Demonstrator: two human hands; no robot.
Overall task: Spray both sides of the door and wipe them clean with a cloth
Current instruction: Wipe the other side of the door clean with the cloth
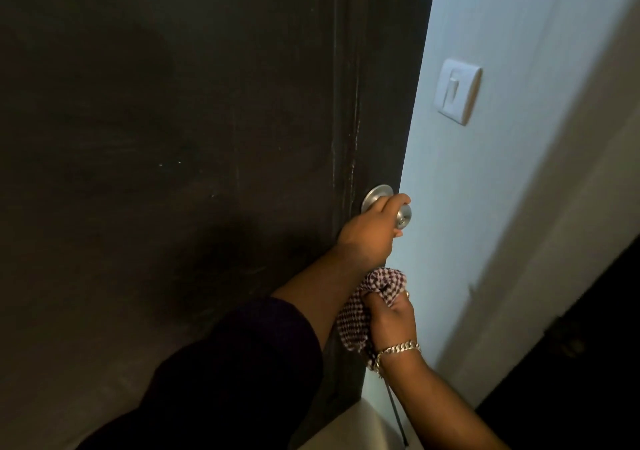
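I am curling my left hand (369,233) around the silver door knob (381,204) at centre frame, while my right hand (393,314) below it is clutching the checked cloth (367,306). The dark door (173,138) is filling the left of the frame. I judge I should be turning the knob fully and swinging gently, keeping the cloth clear of the door's edge, near the pale wall (467,207).

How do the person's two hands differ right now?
The left hand grips the silver door knob; the right hand grips a checked cloth. The left sits higher, against the dark door; the right hangs below it. The right wrist wears a chain bracelet; the left arm has a dark sleeve. Both are curled round something.
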